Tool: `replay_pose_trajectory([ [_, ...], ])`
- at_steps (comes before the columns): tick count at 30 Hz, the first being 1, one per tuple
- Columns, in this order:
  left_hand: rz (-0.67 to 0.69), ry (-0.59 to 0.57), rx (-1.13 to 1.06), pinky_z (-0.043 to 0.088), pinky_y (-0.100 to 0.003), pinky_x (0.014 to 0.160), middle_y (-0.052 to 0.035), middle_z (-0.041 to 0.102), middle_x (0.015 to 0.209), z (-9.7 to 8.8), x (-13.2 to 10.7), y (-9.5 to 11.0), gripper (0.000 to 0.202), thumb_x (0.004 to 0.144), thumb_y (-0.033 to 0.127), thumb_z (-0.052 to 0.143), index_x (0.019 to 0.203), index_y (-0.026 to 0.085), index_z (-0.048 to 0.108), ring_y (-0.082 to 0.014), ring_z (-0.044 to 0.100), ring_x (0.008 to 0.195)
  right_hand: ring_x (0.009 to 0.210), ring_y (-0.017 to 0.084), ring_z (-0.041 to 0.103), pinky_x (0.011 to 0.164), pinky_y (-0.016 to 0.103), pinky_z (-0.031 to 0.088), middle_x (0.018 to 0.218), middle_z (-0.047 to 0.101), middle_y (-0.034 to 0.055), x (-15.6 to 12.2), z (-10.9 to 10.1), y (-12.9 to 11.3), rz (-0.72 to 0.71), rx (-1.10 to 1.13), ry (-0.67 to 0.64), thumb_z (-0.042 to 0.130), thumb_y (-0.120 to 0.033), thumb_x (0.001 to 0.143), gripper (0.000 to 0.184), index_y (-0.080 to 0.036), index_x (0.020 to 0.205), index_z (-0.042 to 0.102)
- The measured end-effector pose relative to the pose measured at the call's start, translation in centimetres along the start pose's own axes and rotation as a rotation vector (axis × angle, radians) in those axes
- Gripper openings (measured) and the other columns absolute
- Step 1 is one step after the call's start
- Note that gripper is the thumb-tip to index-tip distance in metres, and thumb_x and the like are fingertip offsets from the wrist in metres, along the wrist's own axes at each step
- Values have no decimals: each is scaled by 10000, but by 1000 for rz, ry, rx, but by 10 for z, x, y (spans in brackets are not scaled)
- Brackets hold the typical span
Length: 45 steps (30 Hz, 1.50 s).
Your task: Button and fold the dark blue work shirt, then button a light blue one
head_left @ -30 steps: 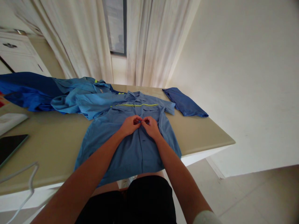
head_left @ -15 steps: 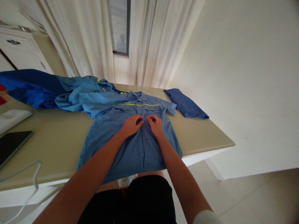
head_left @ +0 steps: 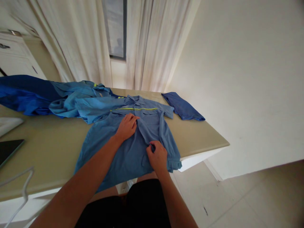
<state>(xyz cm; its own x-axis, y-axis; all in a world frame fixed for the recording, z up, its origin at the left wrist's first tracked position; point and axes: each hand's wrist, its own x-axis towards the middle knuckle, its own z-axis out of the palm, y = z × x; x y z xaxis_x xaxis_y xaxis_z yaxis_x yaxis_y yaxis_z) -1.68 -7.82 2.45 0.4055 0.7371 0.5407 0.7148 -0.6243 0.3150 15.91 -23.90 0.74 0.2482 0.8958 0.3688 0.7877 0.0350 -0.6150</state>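
Note:
A light blue work shirt point(head_left: 111, 142) with a yellow chest stripe lies face up on the beige table point(head_left: 52, 145), its hem hanging over the near edge. My left hand point(head_left: 127, 126) rests flat on the shirt's front by the button placket, fingers together and laid out. My right hand point(head_left: 157, 155) is lower down, near the hem, and pinches the right front panel's edge, lifting a fold of cloth.
A heap of blue garments point(head_left: 47, 96) lies at the table's back left. A folded dark blue piece point(head_left: 182, 106) sits at the back right. A dark tablet point(head_left: 8, 150) and a white cable point(head_left: 21, 190) are at the left. Curtains point(head_left: 147, 44) hang behind.
Both hands were pinched together at the middle of the placket. My right hand has now moved down toward the hem and gripped the panel's edge; my left hand has flattened on the shirt.

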Motion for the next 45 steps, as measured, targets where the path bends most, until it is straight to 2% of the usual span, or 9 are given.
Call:
replay_pose_trajectory([
  [3, 33, 47, -64, 488, -385, 941, -91, 671, 1036, -15, -14, 26, 229, 963, 212, 479, 1104, 196, 659, -238, 620, 990, 842, 224, 687, 819, 323, 476, 897, 744, 56, 11, -1, 5, 81, 57, -37, 525, -216, 892, 204, -198, 986, 704],
  [6, 105, -176, -152, 496, -367, 865, -60, 661, 958, -16, -39, 44, 118, 951, 252, 537, 964, 214, 648, -222, 609, 904, 892, 234, 691, 831, 333, 469, 965, 749, 62, 14, -3, 6, 87, 104, -51, 467, -204, 922, 268, -210, 1083, 680],
  [9, 143, -305, -171, 474, -429, 939, -71, 675, 1054, -11, -56, 47, 166, 930, 370, 625, 987, 225, 680, -257, 599, 994, 945, 250, 689, 842, 355, 478, 1042, 744, 77, 12, -2, 5, 105, 157, -36, 469, -244, 949, 293, -223, 1176, 653],
  [13, 180, -378, -280, 467, -417, 930, -47, 694, 1042, -6, -55, 41, 143, 936, 365, 631, 976, 239, 685, -242, 608, 999, 845, 223, 681, 790, 332, 498, 941, 744, 32, 13, -2, 6, 119, 266, -68, 626, -309, 879, 194, -240, 1051, 684],
  [17, 179, -371, -318, 473, -383, 849, -31, 695, 940, -6, -54, 43, 115, 965, 336, 601, 986, 240, 662, -221, 620, 902, 765, 197, 662, 756, 312, 494, 824, 725, 11, 14, -4, 8, 88, 345, -39, 549, -278, 896, 169, -231, 924, 708],
  [26, 234, -294, -422, 490, -368, 921, -35, 704, 986, -13, -53, 55, 121, 994, 329, 576, 995, 243, 662, -214, 629, 973, 684, 188, 616, 672, 309, 470, 797, 717, 37, 12, 0, 9, 102, 350, 86, 614, -332, 869, 201, -184, 937, 732],
  [32, 196, -305, -415, 499, -378, 935, -36, 685, 1014, -10, -54, 55, 130, 1013, 321, 518, 994, 250, 625, -217, 630, 1000, 610, 163, 554, 577, 284, 420, 720, 674, 8, 10, -7, 8, 13, 420, -33, 630, -333, 861, 183, -203, 886, 757],
  [37, 111, -294, -367, 511, -378, 883, -33, 685, 977, -7, -55, 56, 133, 1022, 319, 482, 1008, 248, 594, -215, 641, 934, 593, 167, 557, 578, 295, 433, 692, 673, 13, 8, -6, 9, 25, 383, -10, 639, -346, 854, 200, -208, 887, 781],
  [45, 181, -366, -424, 503, -373, 925, -21, 679, 1003, -9, -53, 58, 125, 1018, 282, 485, 986, 237, 597, -198, 625, 966, 604, 166, 582, 577, 297, 449, 755, 719, 24, 6, -7, 7, -2, 402, -32, 635, -353, 868, 199, -213, 907, 771],
])
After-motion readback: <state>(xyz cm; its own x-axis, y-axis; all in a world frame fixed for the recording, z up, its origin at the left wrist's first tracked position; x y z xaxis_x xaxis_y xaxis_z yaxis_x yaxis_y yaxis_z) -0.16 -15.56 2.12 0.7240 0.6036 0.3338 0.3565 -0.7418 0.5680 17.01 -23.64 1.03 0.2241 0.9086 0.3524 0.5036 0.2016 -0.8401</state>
